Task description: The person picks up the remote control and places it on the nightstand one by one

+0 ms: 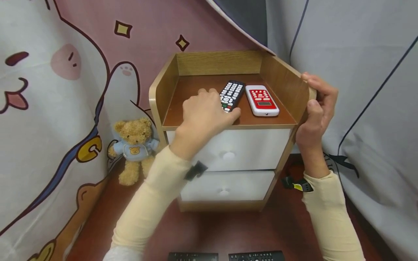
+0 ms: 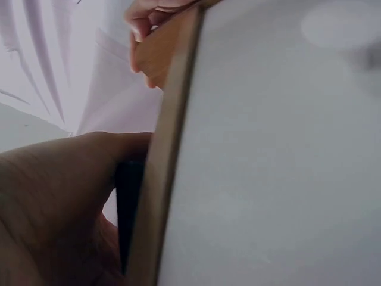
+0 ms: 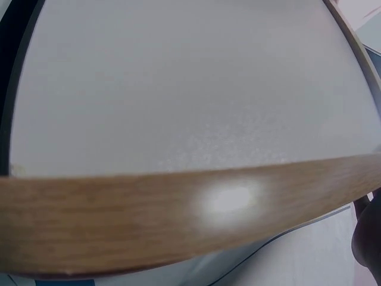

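A black remote control with white buttons lies on the brown top of a small wooden cabinet. My left hand holds its near end, the thumb along the right side; the hand covers part of the remote. In the left wrist view, a dark edge shows between that thumb and palm, close to the cabinet's front edge. To the right of the remote lies a white-and-red device with red keys and a small display. My right hand grips the front end of the cabinet's right side panel.
Two white drawers with round knobs form the cabinet front. A teddy bear in a blue top sits left of it. Two more black remotes show at the bottom edge. A printed curtain hangs close behind.
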